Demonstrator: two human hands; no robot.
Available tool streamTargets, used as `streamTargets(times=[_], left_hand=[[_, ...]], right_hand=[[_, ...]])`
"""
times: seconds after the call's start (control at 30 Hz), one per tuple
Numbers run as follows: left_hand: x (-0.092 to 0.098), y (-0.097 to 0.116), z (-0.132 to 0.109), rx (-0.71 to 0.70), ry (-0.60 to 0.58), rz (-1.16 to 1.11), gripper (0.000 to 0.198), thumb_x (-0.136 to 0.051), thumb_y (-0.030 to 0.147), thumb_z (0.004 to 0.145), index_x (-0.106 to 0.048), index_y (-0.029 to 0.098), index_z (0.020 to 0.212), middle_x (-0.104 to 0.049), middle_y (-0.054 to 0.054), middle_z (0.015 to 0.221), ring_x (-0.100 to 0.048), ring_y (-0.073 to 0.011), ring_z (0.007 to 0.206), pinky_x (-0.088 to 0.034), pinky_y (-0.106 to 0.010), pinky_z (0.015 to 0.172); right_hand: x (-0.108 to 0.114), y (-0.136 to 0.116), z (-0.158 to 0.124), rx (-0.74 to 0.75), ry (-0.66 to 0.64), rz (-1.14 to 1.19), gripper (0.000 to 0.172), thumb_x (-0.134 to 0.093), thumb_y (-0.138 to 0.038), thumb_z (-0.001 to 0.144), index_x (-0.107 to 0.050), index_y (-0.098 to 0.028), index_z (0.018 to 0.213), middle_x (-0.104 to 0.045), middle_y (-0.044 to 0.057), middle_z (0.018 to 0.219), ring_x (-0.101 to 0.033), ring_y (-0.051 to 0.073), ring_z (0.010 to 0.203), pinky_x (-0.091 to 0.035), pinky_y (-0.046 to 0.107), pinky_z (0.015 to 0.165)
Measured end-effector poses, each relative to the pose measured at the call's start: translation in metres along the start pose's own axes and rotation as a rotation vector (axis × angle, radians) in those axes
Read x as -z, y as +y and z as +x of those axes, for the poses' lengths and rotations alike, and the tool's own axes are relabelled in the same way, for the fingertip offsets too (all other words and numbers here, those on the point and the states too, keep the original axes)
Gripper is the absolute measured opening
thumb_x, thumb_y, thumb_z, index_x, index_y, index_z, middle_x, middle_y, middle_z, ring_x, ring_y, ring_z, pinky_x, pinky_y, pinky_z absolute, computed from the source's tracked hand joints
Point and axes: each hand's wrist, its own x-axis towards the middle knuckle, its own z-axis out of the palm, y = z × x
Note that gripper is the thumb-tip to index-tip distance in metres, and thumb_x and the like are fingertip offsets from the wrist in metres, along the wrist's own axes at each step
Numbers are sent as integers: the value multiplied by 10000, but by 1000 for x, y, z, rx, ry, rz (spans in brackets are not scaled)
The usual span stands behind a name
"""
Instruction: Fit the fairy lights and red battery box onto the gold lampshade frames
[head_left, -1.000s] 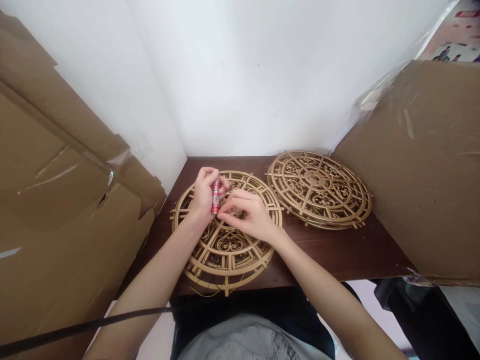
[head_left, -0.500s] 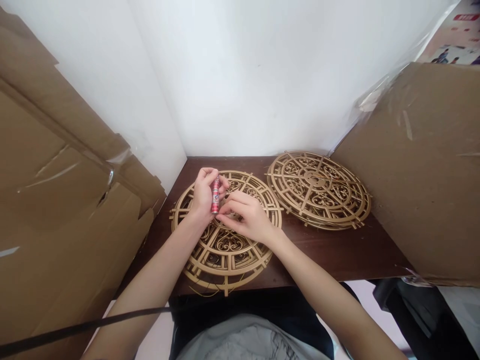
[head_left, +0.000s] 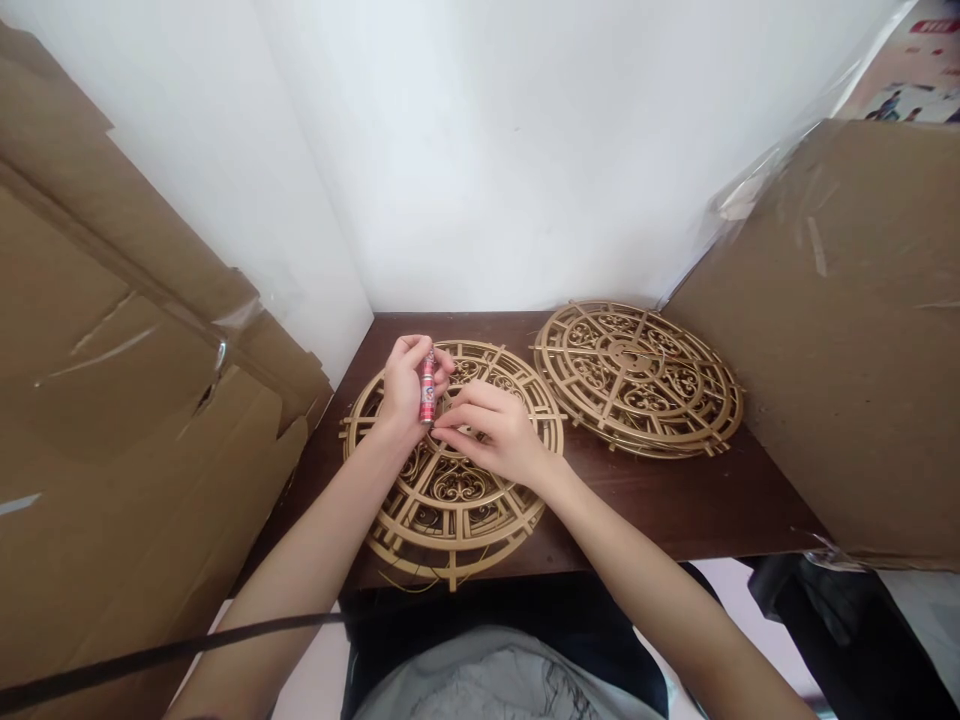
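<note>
Grips a small red tube (head_left: 427, 390) upright in the left hand (head_left: 401, 398), fingers curled shut around its body, top end poking out above the forefinger. Pinches the tube's lower end with the right hand (head_left: 499, 432), thumb and forefinger pressed together on it, remaining fingers loosely bent. Hands in contact at the tube, right fingertips just beside the left palm.

Directly beneath both hands, flat on the dark brown counter (head_left: 675, 505), a round gold fretwork disc (head_left: 450, 495) with spokes and scrollwork, its near rim reaching the counter's front edge. Tube held over the disc's middle; cannot tell whether clear of the surface or touching it.

Farther back and to the right, just beside that disc and well apart from the hands, a stack of like discs (head_left: 637, 380), also lying flat.

Along the left, large cardboard sheets (head_left: 112, 400) leaning against the white wall (head_left: 525, 150). On the right end of the counter, a cardboard box (head_left: 847, 350) with clear film at its top corner. Below the left forearm, a black cable (head_left: 150, 660) running across the lower left.
</note>
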Motion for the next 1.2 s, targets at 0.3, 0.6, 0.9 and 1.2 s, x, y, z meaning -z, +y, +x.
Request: streamTargets(times=[0.3, 0.6, 0.9, 1.2], left_hand=[[-2, 4, 0, -1, 38, 15, 121, -473, 199, 837, -359, 207, 798, -566, 40, 539, -389, -58, 355, -277, -134, 342], [0, 3, 1, -19, 42, 19, 132, -490, 208, 829, -359, 208, 806, -566, 38, 545, -395, -59, 366, -266, -134, 346], [-3, 1, -1, -40, 41, 47, 150, -496, 226, 828, -349, 216, 804, -561, 47, 535, -389, -62, 366, -256, -138, 348], [-3, 0, -2, -68, 39, 53, 149, -505, 220, 820, -356, 214, 809, -567, 48, 552, -401, -61, 380, -276, -144, 356]], right_hand=[[-1, 1, -1, 22, 32, 13, 63, -593, -184, 870, -655, -183, 862, -603, 49, 805, -533, 151, 752, -480, 305, 661], [0, 0, 2, -2, 86, 33, 69, -601, -187, 869, -666, -189, 846, -589, 34, 750, -530, 146, 721, -469, 302, 644], [-1, 1, 0, -80, 9, 42, 81, -575, -213, 886, -614, -184, 821, -618, 40, 780, -544, 161, 756, -478, 320, 702], [-2, -1, -1, -152, -34, 1, 114, -571, -232, 879, -572, -181, 778, -591, 26, 752, -522, 159, 745, -446, 301, 700]])
